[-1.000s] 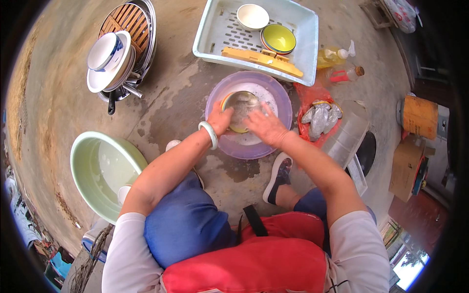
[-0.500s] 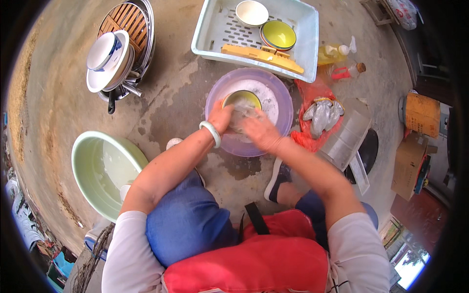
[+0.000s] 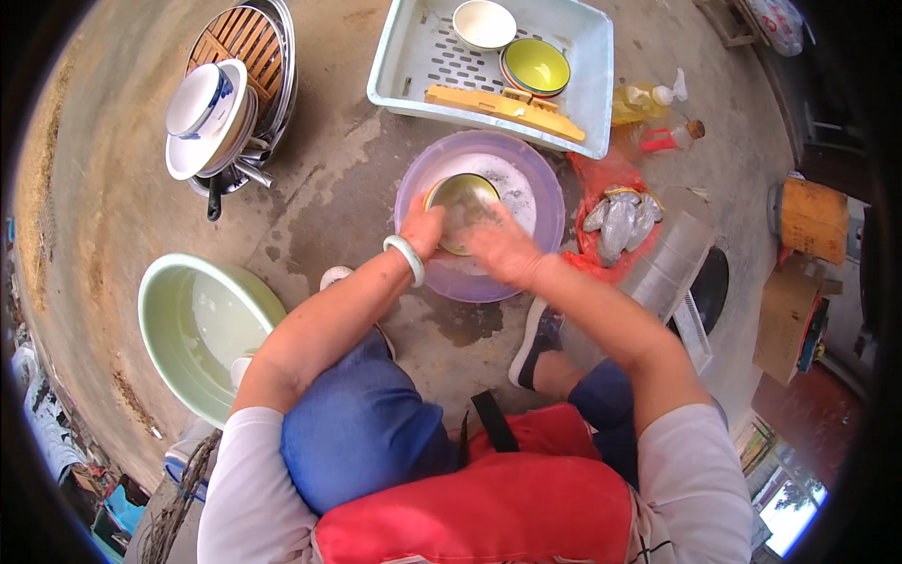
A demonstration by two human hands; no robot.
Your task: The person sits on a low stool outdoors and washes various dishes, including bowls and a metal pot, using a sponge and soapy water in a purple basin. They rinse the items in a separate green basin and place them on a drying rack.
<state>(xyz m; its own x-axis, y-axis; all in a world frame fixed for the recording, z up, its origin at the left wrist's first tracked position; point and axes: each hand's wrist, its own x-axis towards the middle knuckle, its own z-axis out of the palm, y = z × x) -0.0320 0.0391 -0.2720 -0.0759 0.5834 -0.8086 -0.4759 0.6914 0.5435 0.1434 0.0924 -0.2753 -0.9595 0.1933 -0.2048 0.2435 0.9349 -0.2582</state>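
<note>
Over a purple basin [image 3: 549, 211] of foamy water, a yellow-green bowl [image 3: 458, 193] is tilted toward me. My left hand [image 3: 422, 227] grips its left rim, with a pale bangle on the wrist. At the bowl's right side is my right hand [image 3: 503, 248], its fingers reaching into the bowl and smeared by motion. Something greyish and blurred lies under those fingers; whether it is a cloth, a scrubber or water I cannot make out. White suds float in the basin around the bowl.
Beyond the basin stands a pale blue crate [image 3: 399, 70] with a white bowl [image 3: 484, 24] and stacked green bowls [image 3: 536, 66]. A green tub [image 3: 155, 315] holds water at left. Stacked dishes [image 3: 195, 103] stand far left. Bottles [image 3: 642, 103] and a red plastic bag [image 3: 584, 179] lie right.
The bowl has turned slightly, showing more of its inside. My right hand has shifted a little within it, while my left hand keeps its hold on the rim.
</note>
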